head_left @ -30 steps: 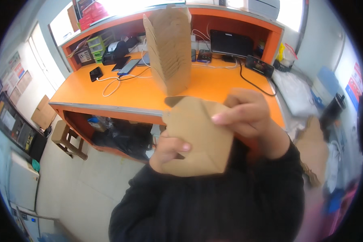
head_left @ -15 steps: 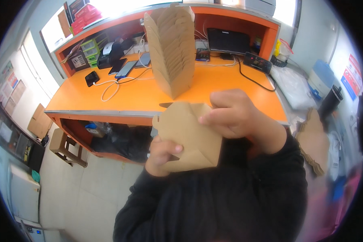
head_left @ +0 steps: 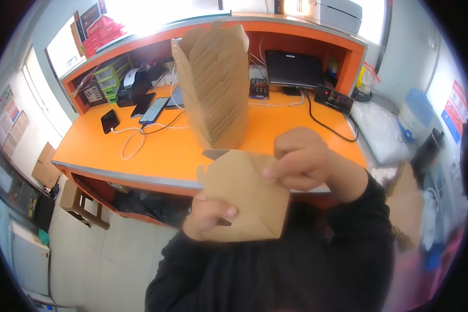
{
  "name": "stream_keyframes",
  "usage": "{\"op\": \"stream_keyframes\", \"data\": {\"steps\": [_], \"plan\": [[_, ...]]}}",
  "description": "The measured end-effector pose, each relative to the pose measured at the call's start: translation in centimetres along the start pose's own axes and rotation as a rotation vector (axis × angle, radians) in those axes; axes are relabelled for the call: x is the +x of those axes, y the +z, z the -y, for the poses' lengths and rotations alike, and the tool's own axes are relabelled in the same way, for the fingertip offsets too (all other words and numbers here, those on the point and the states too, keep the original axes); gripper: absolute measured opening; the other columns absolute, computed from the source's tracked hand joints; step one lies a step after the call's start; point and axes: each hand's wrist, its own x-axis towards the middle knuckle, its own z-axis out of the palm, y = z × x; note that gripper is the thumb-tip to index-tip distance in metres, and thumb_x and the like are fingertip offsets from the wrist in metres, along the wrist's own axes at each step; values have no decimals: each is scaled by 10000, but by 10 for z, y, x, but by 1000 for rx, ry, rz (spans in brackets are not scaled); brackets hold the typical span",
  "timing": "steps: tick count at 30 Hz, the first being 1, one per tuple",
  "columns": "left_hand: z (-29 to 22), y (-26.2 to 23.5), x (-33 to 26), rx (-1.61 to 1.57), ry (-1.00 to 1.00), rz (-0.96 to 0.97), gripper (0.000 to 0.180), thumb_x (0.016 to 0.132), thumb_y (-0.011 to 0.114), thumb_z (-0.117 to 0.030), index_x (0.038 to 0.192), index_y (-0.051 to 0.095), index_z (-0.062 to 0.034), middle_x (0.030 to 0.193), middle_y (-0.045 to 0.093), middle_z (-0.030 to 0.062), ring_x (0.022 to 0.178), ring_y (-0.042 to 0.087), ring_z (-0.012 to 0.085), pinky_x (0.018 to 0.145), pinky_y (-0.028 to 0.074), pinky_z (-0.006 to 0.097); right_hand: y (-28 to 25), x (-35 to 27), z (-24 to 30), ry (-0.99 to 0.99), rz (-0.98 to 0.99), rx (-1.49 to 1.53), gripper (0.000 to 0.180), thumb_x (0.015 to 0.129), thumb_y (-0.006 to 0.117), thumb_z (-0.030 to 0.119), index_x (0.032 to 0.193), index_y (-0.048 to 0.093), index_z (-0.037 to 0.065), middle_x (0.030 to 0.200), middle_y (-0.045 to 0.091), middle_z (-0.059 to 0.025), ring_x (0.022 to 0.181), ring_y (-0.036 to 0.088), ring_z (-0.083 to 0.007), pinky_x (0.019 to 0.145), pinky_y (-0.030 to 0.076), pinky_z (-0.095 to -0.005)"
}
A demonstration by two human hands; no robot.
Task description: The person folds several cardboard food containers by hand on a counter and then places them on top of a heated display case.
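A brown cardboard food box (head_left: 247,195), partly folded with its top flaps standing up, is held in front of my body near the desk's front edge. My left hand (head_left: 208,214) grips its lower left side, the thumb lying flat on the near wall. At the upper right corner, my right hand (head_left: 300,160) pinches the board with curled fingers; its far fingers are hidden. Just beyond, a tall stack of nested brown cardboard boxes (head_left: 216,88) stands on the orange desk (head_left: 161,151).
Several phones, one of them a lit phone (head_left: 155,110), lie with white cables at the desk's left. A black monitor (head_left: 295,67) stands at the back right. Flat cardboard pieces (head_left: 404,203) are stacked to my right. A brown stool (head_left: 83,203) stands left on the floor.
The view has tilted, so the desk, the stack and the held box sit lower in the picture. Both hands keep their hold on the box.
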Motion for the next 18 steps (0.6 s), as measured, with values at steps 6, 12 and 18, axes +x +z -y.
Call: {"op": "stream_keyframes", "data": {"steps": [6,12,18], "plan": [[-23,37,45,256,11,200,616,672,560,-40,1239,327,20,1166,475,136,1079,466,254,924,357,356,-42,-13,-32,60,-317,42,115,737,622,112,840,622,61,649,541,-64,536,523,-197,448,383,-279],[-35,77,139,1080,201,279,219,790,486,-55,987,531,30,929,551,177,857,548,313,735,437,343,-109,-34,-101,225,-243,-103,140,757,561,45,887,607,25,658,534,-86,573,518,-197,504,408,-274],[2,81,211,1259,278,218,266,771,537,-87,1030,511,-32,878,556,98,786,547,256,699,444,341,-154,-85,-137,541,-38,-106,178,706,605,63,883,629,61,705,515,-89,621,523,-226,547,409,-310]]}}
